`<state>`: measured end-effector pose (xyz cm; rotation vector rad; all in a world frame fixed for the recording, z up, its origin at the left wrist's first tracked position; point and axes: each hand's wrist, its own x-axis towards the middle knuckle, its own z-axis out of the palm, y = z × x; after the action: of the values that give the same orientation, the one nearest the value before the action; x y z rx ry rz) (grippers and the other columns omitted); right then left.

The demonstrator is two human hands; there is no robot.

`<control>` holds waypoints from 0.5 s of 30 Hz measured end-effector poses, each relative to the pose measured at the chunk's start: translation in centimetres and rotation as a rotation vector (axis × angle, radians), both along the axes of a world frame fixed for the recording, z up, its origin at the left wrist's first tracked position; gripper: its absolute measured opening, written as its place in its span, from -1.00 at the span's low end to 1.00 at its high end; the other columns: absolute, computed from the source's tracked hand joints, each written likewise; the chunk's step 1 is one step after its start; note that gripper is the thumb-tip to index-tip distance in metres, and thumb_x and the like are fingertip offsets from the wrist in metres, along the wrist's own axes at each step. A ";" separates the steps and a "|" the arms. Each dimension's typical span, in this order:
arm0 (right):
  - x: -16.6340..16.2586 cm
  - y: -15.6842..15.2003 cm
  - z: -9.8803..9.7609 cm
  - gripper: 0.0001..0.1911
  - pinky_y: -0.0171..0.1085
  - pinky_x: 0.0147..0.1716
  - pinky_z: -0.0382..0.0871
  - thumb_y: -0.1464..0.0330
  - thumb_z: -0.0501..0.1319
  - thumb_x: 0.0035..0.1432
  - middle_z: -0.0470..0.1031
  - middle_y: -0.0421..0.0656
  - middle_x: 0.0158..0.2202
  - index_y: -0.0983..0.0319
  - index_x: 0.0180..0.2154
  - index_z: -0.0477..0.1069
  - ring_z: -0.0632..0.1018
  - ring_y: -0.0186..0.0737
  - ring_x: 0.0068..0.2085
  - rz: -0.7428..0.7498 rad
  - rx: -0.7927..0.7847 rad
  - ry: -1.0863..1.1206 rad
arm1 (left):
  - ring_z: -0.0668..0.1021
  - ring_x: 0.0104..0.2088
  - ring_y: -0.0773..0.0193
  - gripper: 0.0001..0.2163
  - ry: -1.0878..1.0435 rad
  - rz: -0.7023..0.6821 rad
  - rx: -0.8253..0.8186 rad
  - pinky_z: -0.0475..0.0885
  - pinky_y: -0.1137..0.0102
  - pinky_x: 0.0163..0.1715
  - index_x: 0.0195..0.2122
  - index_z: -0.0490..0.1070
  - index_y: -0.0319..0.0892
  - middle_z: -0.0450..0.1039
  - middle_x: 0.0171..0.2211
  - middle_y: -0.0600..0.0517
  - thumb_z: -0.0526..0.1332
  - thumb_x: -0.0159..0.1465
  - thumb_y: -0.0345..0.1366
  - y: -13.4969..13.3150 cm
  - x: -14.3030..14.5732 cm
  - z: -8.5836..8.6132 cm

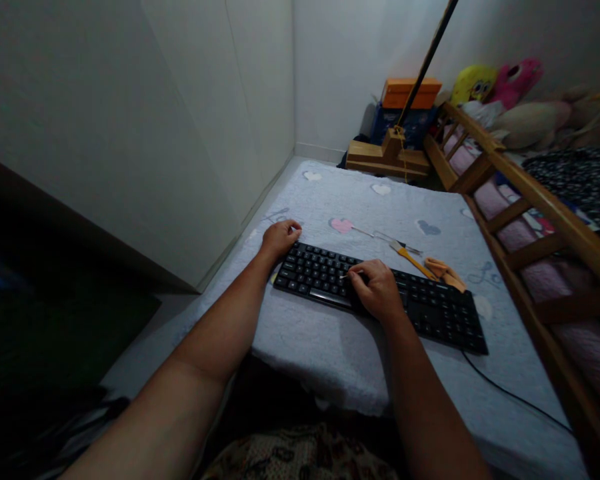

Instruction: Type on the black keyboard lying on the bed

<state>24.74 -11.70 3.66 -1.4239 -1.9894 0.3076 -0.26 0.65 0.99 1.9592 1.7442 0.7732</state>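
Observation:
A black keyboard (325,277) lies at a slant on the cloth-covered table. At its far left corner, my left hand (279,237) has its fingers curled against the edge, steadying it. My right hand (377,287) is over the middle keys, its thumb and fingers pinching a thin cotton swab (345,276) whose pale tip points left onto the keys. Behind the keyboard lie another cotton swab (363,231), metal tweezers (405,245), a brush with a yellow handle (414,261) and a folded orange cloth (445,273).
The keyboard's cable (517,395) runs off the right side of the table (330,353). A wooden bed rail (540,190) borders the right, with plush toys (515,87) beyond. A white panel (200,120) stands left; a wooden stand (387,155) with a dark pole is behind.

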 end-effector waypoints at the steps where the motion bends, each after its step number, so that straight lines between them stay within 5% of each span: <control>1: 0.1 0.0 0.0 -0.86 -0.12 -0.15 0.28 0.38 0.15 0.16 0.56 -0.12 -0.37 0.19 -0.38 0.49 0.49 -0.10 -0.23 -0.003 0.003 0.001 | 0.46 -0.41 0.30 -0.75 0.002 0.000 -0.001 0.23 0.42 -0.43 -0.22 0.54 -0.16 0.48 -0.44 0.05 0.14 0.20 -0.21 0.0 0.0 0.0; 15: 0.3 0.1 0.0 -0.85 -0.12 -0.15 0.28 0.36 0.14 0.17 0.56 -0.12 -0.37 0.17 -0.39 0.48 0.49 -0.10 -0.22 -0.042 0.004 -0.005 | 0.47 -0.40 0.29 -0.75 0.005 0.001 -0.018 0.25 0.42 -0.41 -0.21 0.54 -0.15 0.49 -0.45 0.05 0.13 0.20 -0.21 -0.1 0.1 0.3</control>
<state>25.04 -11.57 3.64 -1.4635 -1.9599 0.2815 -0.16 0.51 1.26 1.9499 1.7493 0.7518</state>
